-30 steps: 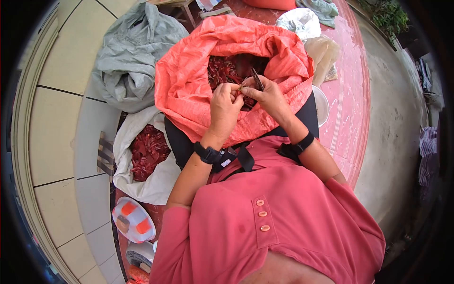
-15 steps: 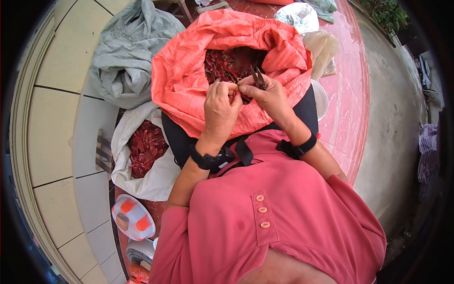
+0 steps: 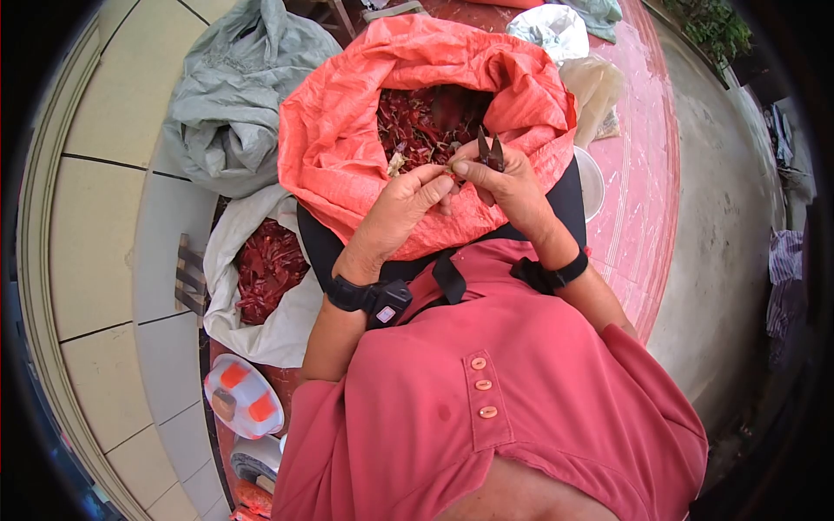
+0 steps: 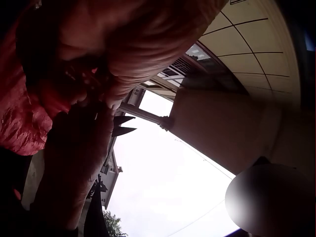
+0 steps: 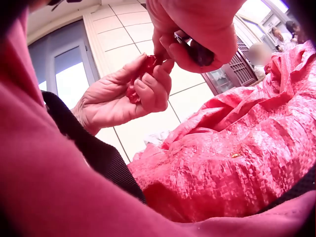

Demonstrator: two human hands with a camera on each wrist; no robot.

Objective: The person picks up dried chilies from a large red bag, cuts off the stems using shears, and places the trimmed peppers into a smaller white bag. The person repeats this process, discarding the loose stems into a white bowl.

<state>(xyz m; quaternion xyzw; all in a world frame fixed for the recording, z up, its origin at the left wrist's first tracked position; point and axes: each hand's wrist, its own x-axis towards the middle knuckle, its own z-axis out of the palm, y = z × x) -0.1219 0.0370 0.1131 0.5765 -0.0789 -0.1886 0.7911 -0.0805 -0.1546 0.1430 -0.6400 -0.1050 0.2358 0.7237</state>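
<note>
Over the mouth of a red woven sack (image 3: pixel 339 143) filled with dried red chilies (image 3: pixel 417 117), both hands meet fingertip to fingertip. My left hand (image 3: pixel 401 208) holds a red dried chili (image 5: pixel 132 93) in its curled fingers, palm turned partly up in the right wrist view. My right hand (image 3: pixel 514 187) pinches at the chili's end with thumb and forefinger. It also keeps a pair of dark scissors (image 3: pixel 490 152) in its grip, the pointed blades spread and aimed away from the body. Most of the scissors' handle is hidden by the fingers.
A white sack (image 3: pixel 300 326) of red chilies stands at the left, below a grey sack (image 3: pixel 217 113). A plastic basin (image 3: pixel 243 395) lies lower left. Right of the red sack are a white bucket (image 3: pixel 591 187) and a tan bag (image 3: pixel 595 91). People appear far off in the right wrist view.
The scissors' blades, together a second ago, now stand apart. My left hand has turned palm-up and shifted slightly down. A pale bit now shows by its fingers at the sack's mouth.
</note>
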